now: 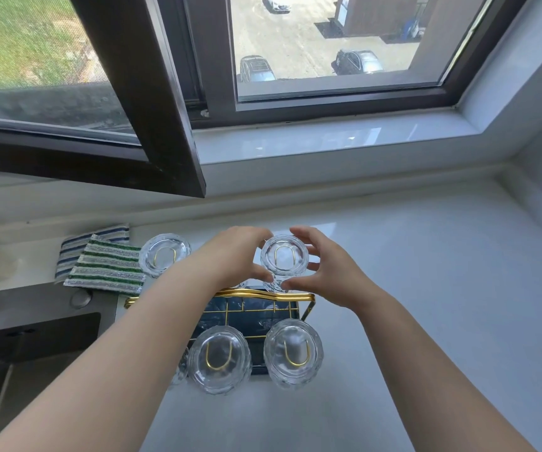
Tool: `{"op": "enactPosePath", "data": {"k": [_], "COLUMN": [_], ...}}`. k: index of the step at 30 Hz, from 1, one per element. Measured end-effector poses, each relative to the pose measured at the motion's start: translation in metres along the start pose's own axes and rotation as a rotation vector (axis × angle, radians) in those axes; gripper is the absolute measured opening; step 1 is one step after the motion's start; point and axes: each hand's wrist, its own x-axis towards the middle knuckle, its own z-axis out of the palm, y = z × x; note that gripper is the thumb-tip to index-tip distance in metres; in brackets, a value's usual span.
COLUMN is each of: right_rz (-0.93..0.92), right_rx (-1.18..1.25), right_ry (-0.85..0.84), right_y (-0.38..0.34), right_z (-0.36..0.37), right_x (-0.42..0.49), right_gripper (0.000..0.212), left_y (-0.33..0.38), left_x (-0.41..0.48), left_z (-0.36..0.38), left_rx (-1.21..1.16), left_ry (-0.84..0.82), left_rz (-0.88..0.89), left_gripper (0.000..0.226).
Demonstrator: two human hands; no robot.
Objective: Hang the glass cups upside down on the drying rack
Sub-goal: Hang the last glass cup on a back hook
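Both hands meet around one inverted glass cup (284, 260) at the far right of the rack. Left hand (234, 256): fingers curled over the cup's far-left side, thumb at its near side; grip closed on the cup. Right hand (325, 272): fingers spread along the cup's right side, thumb tip under its near edge, touching the glass; grip likewise closed on it, though looser. Cup is bottom-up, and a gold wire loop shows through its base, so it sits over a prong.

Drying rack (263, 296): gold wire frame with a curved top bar, over a dark tray, standing on the white table (426, 288).

Other cups, all upside down on prongs: one at far left (164, 255), partly hidden behind the left forearm; two at the near side, near-left cup (219, 358) and near-right cup (293, 353), just beside each other. A further glass edge shows under the left forearm; cannot tell what it is.

Left of the rack: two striped cloths (106, 265), overlapping, green-striped one on top of a blue-striped one. Sink (35, 337) at lower left. Open window (152, 93) above the table.
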Motion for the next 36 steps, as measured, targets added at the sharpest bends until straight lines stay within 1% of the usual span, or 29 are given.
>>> {"op": "enactPosePath", "data": {"k": [7, 12, 16, 18, 20, 23, 25, 30, 36], "right_rz": [0.008, 0.049, -0.039, -0.102, -0.148, -0.173, -0.174, -0.185, -0.182], "right_rx": [-0.041, -0.054, -0.147, -0.245, -0.399, -0.647, -0.737, -0.763, -0.712], "right_ry": [-0.032, -0.097, -0.073, -0.115, -0.182, -0.255, -0.284, -0.292, -0.268], "right_y": [-0.004, -0.008, -0.032, -0.048, -0.061, -0.072, -0.074, -0.074, -0.072], "right_z": [-0.001, -0.012, -0.018, -0.01, 0.004, 0.026, 0.037, 0.047, 0.043], "right_x": [-0.001, 0.0, 0.007, 0.012, 0.02, 0.033, 0.042, 0.05, 0.048], "right_gripper": [0.085, 0.092, 0.081, 0.078, 0.082, 0.089, 0.089, 0.081, 0.078], "left_y": [-0.001, -0.01, -0.034, -0.044, -0.05, -0.055, -0.057, -0.057, -0.049], "left_x": [0.001, -0.007, -0.025, -0.031, -0.034, -0.035, -0.035, -0.035, -0.04], "left_z": [0.0, -0.011, -0.032, -0.036, -0.035, -0.031, -0.03, -0.031, -0.034], "left_rx": [0.005, 0.03, -0.003, -0.024, -0.035, -0.028, -0.005, 0.06, 0.021], "left_ry": [0.001, -0.011, 0.033, 0.039, 0.022, 0.004, -0.001, -0.005, -0.001], "left_rz": [0.013, 0.02, -0.045, -0.07, -0.087, -0.101, -0.105, -0.087, -0.098], "left_gripper": [0.061, 0.073, 0.08, 0.083, 0.084, 0.085, 0.082, 0.077, 0.075]}}
